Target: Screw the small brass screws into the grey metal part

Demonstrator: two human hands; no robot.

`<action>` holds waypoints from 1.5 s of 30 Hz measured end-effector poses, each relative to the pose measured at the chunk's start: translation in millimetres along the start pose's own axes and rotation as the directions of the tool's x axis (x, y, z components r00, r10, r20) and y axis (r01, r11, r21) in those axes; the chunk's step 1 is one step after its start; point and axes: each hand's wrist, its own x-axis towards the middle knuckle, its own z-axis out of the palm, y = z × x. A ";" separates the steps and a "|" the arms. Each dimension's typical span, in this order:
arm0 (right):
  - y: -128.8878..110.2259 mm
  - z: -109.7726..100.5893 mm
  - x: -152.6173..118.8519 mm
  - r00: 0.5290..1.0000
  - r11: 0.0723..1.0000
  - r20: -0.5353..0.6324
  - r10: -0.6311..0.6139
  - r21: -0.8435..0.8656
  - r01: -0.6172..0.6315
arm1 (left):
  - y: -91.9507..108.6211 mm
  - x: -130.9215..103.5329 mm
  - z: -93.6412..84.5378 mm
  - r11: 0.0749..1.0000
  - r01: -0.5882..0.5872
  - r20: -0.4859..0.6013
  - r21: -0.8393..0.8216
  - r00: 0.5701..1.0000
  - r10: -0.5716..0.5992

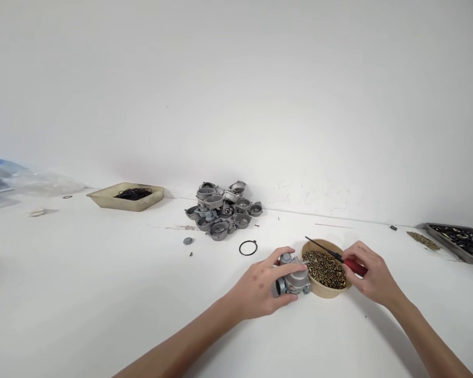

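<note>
My left hand (265,283) is closed around a grey metal carburetor (295,277), fingers over its top and thumb along its near side. Just right of it stands a tan round bowl (326,292) full of small brass-coloured screws (325,270). In my right hand (372,273) is a screwdriver (355,266) with a red handle and a dark shaft. Its shaft points left across the bowl, above the screws. The carburetor sits close against the bowl's left side; whether they touch I cannot tell.
Behind my hands, grey metal bowl-shaped parts (219,229) lie heaped by the wall. A black rubber ring (248,248) and a grey cap (187,241) lie nearer. A beige tray (152,202) of black rings stands left. A metal tray (449,247) and loose brass pieces (422,241) lie right.
</note>
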 end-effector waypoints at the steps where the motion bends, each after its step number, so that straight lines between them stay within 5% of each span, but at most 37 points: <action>1: -2.0 -0.2 -0.1 0.999 1.000 0.042 -0.003 0.000 0.003 | 1.4 0.0 -0.9 1.000 0.017 0.007 -0.003 1.000 -0.017; 8: -9.4 5.8 -3.1 0.989 0.991 0.137 -0.056 -0.113 0.071 | 13.0 3.6 -2.6 0.955 0.295 0.056 -0.020 0.954 -0.293; 12: -14.4 6.1 -3.1 0.988 0.977 0.060 -0.143 -0.151 0.151 | 12.8 5.1 2.0 0.908 0.411 0.049 -0.081 0.912 -0.408; 17: -35.9 14.9 -7.3 0.920 0.911 -0.089 -0.383 -0.200 0.360 | 9.1 1.0 8.3 0.966 0.221 -0.057 -0.137 0.971 -0.231; 21: -59.6 30.8 -14.3 0.906 0.898 0.057 -0.420 -0.119 0.424 | 11.2 -4.8 16.7 0.997 -0.073 -0.075 -0.034 0.995 0.070; 25: -67.2 40.3 -18.4 0.874 0.883 0.146 -0.464 -0.004 0.470 | 17.8 -9.2 25.6 0.958 -0.283 -0.157 0.041 0.945 0.286; 30: -59.7 44.2 -20.5 0.895 0.895 0.120 -0.429 -0.076 0.439 | 22.8 -9.5 26.8 0.963 -0.267 -0.241 -0.029 0.937 0.252; 34: -59.2 42.2 -21.3 0.885 0.886 -0.054 -0.463 -0.057 0.460 | 30.8 -6.3 23.2 0.964 -0.253 -0.252 -0.080 0.941 0.226; 39: -34.5 1.6 -17.0 0.905 0.961 -0.325 -0.275 -0.073 0.266 | 30.9 -3.6 8.1 0.989 -0.141 -0.259 -0.054 0.958 0.122; 42: 7.3 -38.1 -12.8 0.811 0.999 -0.585 -0.025 0.009 0.037 | 16.9 -2.7 -2.1 0.996 -0.090 0.037 -0.013 0.995 0.090; 45: 57.7 -72.9 -14.3 0.684 0.934 -0.683 0.256 -0.009 -0.358 | 4.6 -1.5 -4.9 0.998 -0.028 0.283 0.055 0.959 0.011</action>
